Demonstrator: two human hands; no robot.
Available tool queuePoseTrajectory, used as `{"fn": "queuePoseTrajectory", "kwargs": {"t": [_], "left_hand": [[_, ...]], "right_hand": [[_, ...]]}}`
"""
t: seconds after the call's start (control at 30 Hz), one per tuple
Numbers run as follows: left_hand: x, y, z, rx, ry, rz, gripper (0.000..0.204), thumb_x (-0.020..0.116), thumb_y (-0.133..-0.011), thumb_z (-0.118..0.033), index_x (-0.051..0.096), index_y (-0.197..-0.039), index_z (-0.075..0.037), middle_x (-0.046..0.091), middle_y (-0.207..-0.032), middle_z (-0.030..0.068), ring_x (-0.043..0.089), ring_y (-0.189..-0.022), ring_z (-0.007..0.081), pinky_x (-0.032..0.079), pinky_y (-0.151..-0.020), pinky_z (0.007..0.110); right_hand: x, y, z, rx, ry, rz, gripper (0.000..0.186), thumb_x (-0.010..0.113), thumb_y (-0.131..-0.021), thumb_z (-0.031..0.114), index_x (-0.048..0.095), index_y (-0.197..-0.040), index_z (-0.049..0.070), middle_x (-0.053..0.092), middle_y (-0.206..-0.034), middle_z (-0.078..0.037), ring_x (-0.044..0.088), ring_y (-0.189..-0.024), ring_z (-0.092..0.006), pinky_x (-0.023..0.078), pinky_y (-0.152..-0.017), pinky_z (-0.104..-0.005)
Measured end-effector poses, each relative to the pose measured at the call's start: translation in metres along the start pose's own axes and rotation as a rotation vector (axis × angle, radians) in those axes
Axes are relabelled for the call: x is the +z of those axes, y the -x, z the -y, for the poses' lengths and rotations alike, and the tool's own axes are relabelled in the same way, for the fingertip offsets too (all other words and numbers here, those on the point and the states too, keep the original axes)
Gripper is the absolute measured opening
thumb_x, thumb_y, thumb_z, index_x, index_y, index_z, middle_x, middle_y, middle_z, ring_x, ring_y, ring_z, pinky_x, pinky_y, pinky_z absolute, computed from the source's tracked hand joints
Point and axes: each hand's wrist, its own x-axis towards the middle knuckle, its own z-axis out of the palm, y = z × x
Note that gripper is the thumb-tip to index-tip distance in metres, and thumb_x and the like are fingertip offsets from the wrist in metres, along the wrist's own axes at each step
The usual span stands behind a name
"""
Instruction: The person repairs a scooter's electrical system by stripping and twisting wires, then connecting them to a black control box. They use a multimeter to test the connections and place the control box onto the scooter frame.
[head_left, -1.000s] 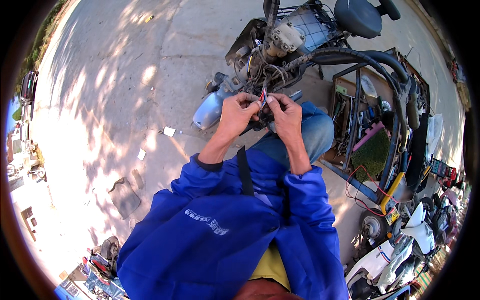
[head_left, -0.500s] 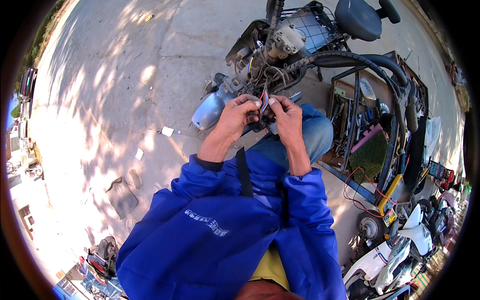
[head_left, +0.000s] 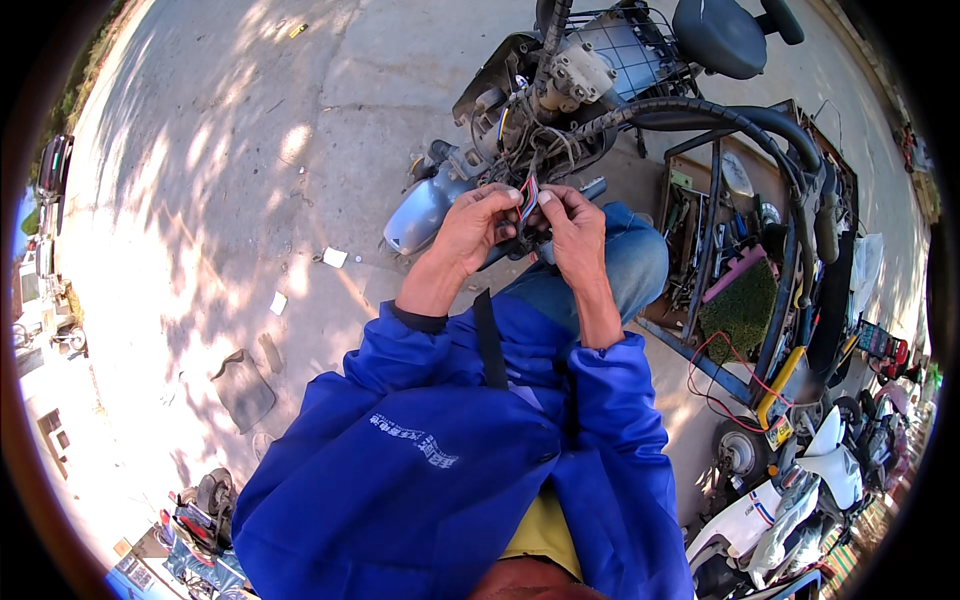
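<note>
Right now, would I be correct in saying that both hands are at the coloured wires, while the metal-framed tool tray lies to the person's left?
Not quite: the metal-framed tool tray lies to the person's right, as the head view shows. The left hand and right hand are indeed at the coloured wires.

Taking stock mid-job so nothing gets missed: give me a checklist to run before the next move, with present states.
1. Left hand and right hand at the coloured wires: ok, one on each side.
2. Wires visible between the hands: ok.
3. Exactly which strands are pinched: cannot tell, too small.
4. Blue jacket sleeves clear of the wires: ok.
5. Hand protection: not ok, both hands are bare.
6. Red cable clear of the hands: ok, it loops by the tool-filled metal frame.
</note>
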Motion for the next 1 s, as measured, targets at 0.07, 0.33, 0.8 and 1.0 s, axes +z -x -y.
{"fn": "queuePoseTrajectory", "kwargs": {"t": [0.07, 0.33, 0.8, 1.0], "left_hand": [[0.003, 0.003, -0.002, 0.019, 0.008, -0.006, 0.011, 0.072, -0.095, -0.014, 0.069, -0.102, -0.006, 0.066, -0.085, 0.0001, 0.063, -0.075, 0.0095, 0.052, -0.063, 0.023], [0.013, 0.008, -0.007, 0.142, -0.251, -0.058, 0.014, 0.077, -0.091, -0.012, 0.068, -0.100, -0.006, 0.069, -0.090, 0.0005, 0.064, -0.080, 0.0093, 0.050, -0.066, 0.024], [0.014, 0.008, -0.006, 0.218, -0.321, -0.098, 0.019, 0.079, -0.088, -0.010, 0.072, -0.102, 0.002, 0.071, -0.083, 0.0048, 0.063, -0.071, 0.0094, 0.051, -0.064, 0.024], [0.016, 0.012, -0.014, 0.217, -0.484, -0.107, 0.025, 0.080, -0.088, -0.014, 0.073, -0.105, 0.004, 0.070, -0.089, 0.0051, 0.065, -0.073, 0.0116, 0.052, -0.065, 0.026]], "right_hand": [[0.001, 0.001, 0.002, -0.005, 0.008, -0.005, 0.022, 0.064, -0.104, 0.016, 0.070, -0.113, -0.004, 0.071, -0.085, -0.004, 0.062, -0.073, -0.0080, 0.051, -0.068, -0.0231], [0.005, 0.003, 0.005, -0.028, 0.045, -0.010, 0.022, 0.065, -0.103, 0.014, 0.069, -0.115, -0.004, 0.071, -0.086, -0.003, 0.061, -0.074, -0.0070, 0.050, -0.067, -0.0229], [0.003, 0.004, 0.007, -0.021, 0.003, 0.000, 0.021, 0.063, -0.103, 0.011, 0.070, -0.115, -0.004, 0.071, -0.087, -0.004, 0.062, -0.074, -0.0075, 0.051, -0.068, -0.0236], [0.000, 0.004, 0.007, 0.012, -0.039, 0.014, 0.021, 0.063, -0.103, 0.010, 0.070, -0.116, -0.005, 0.072, -0.089, -0.005, 0.063, -0.076, -0.0083, 0.051, -0.070, -0.0241]]}}
